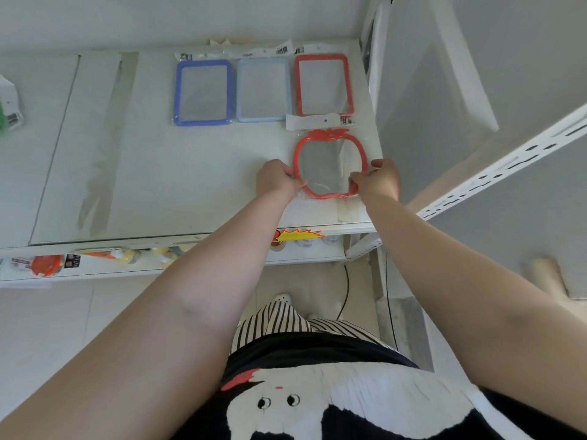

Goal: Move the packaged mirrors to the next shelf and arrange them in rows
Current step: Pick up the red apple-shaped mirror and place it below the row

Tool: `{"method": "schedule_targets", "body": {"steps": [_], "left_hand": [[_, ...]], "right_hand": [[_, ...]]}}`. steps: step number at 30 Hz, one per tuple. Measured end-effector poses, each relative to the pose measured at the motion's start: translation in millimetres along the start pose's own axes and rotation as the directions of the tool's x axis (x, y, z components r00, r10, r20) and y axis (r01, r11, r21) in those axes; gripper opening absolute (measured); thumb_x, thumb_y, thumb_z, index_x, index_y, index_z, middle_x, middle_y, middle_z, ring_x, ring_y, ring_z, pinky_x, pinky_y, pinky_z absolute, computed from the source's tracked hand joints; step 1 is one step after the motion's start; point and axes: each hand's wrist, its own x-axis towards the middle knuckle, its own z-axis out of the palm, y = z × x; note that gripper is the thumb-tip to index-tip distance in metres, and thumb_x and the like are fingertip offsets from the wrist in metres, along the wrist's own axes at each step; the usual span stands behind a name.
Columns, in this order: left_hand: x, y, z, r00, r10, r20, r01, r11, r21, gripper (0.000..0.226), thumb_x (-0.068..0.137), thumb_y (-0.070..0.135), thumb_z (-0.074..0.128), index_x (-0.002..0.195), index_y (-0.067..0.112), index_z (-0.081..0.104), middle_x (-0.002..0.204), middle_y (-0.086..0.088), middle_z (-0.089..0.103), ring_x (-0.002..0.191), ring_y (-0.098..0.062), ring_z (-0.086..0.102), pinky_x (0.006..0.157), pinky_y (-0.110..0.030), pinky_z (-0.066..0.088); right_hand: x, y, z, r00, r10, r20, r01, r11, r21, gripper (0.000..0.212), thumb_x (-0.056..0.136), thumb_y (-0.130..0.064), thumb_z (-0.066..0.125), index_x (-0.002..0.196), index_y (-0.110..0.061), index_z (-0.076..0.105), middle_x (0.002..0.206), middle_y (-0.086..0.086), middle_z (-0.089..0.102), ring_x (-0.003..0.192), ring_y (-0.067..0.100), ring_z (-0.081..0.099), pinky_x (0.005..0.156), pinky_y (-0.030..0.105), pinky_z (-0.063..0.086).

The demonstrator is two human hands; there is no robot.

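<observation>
A red apple-shaped packaged mirror [330,144] lies flat on the white shelf [178,179], near its right end. My left hand [278,177] grips its lower left rim and my right hand [378,179] grips its lower right rim. Behind it, along the back of the shelf, three rectangular packaged mirrors lie in a row: a dark blue one [203,93], a pale blue one [263,90] and a red one [323,84]. The apple mirror's white header card [317,121] overlaps the red rectangular mirror's lower edge.
A white upright post [373,74] and a slotted diagonal brace [502,169] bound the shelf on the right. A green packaged item [8,106] sits at the far left. A lower shelf [127,258] holds orange and yellow goods. A glass sheet edge [54,147] runs down the shelf's left part.
</observation>
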Motion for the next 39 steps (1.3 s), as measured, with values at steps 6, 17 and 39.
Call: {"method": "schedule_targets", "body": {"steps": [6,17,39], "left_hand": [[-1.3,-7.3,8.3,0.999,0.004,-0.052,-0.011,0.99,-0.142,0.028,0.071,0.016,0.08,0.07,0.022,0.053,0.086,-0.008,0.072,0.079,-0.026,0.071,0.082,-0.038,0.057],[0.0,-9.3,12.9,0.995,0.031,-0.095,-0.044,0.99,-0.136,0.022,0.07,0.016,0.08,0.081,0.017,0.06,0.088,-0.009,0.074,0.082,-0.027,0.072,0.081,-0.036,0.057],[-36.8,-19.7,-20.9,0.974,0.09,-0.207,-0.074,0.994,0.084,0.048,0.079,0.035,0.072,0.119,0.014,0.057,0.124,-0.009,0.057,0.112,-0.027,0.058,0.094,-0.034,0.048]], "right_hand": [[-10.6,1.9,-4.3,1.0,-0.01,-0.001,0.01,1.0,-0.003,0.047,0.08,-0.014,0.072,0.123,-0.011,0.053,0.102,0.0,0.062,0.093,0.023,0.062,0.086,0.036,0.053],[-13.0,3.5,-5.8,1.0,-0.01,-0.02,0.009,1.0,-0.025,0.033,0.08,-0.017,0.072,0.109,-0.015,0.056,0.09,-0.007,0.057,0.079,0.017,0.057,0.082,0.036,0.054],[-44.9,1.9,-1.4,0.954,-0.287,-0.092,0.234,0.899,-0.37,0.056,0.084,-0.027,0.068,0.134,-0.016,0.047,0.136,0.011,0.046,0.128,0.031,0.041,0.104,0.041,0.035]]}}
